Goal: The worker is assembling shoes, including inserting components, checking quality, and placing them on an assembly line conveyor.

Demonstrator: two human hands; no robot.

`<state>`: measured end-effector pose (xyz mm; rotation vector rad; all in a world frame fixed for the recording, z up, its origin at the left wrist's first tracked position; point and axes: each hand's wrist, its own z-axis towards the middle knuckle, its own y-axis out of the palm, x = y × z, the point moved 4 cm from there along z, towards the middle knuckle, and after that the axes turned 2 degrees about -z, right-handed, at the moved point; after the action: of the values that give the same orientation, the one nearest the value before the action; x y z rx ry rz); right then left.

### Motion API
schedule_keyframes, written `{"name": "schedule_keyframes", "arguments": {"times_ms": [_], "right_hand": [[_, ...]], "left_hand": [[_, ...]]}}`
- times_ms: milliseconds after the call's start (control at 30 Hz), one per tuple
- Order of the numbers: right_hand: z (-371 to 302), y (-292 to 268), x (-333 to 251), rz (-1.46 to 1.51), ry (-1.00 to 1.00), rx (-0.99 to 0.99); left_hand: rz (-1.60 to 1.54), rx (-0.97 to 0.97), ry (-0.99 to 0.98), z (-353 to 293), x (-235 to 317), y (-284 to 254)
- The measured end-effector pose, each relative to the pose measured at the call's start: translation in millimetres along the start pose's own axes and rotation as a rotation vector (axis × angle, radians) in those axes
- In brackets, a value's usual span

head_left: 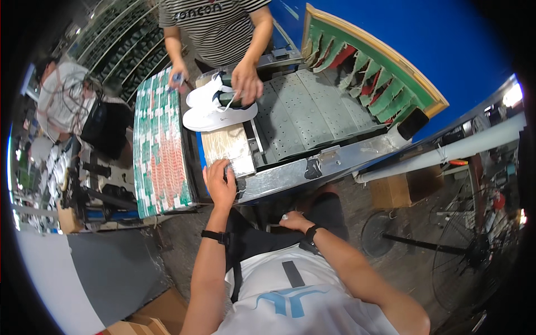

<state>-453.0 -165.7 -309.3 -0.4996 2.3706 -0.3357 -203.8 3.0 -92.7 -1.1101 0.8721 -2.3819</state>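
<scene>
Two hands apart: left hand [219, 184] grips the metal machine's front edge [279, 177], steadying at twelve o'clock; right hand [295, 221] rests loosely curled, empty, on the lap.

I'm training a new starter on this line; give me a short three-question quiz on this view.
1. True or false: the left hand rests on the near corner of the metal machine.
2. What lies under the co-worker's hand? A) white shoes B) a box C) a fan
3. Fill in: the right hand rests near the person's ____.

Key: 1 true; 2 A; 3 lap.
</scene>
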Motion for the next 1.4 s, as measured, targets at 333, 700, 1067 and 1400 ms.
{"name": "schedule_keyframes", "arguments": {"times_ms": [333,700,1067,1400], "right_hand": [[0.1,-0.3,3.3,0.046,0.038,-0.01],[-3.9,-3.6,-8.8,0.038,0.013,-0.02],[11.9,3.3,-0.6,0.053,0.05,0.0],[11.8,1.6,7.5,0.132,0.076,-0.038]], "left_hand": [[0.018,0.019,-0.027,-3.9,5.4,-1.5],[0.008,0.004,-0.036,-2.6,-0.8,-3.9],[0.078,-0.144,0.036,150.0,-50.4,2.7],[0.231,-0.663,0.042,241.4,-18.7,16.6]]}}
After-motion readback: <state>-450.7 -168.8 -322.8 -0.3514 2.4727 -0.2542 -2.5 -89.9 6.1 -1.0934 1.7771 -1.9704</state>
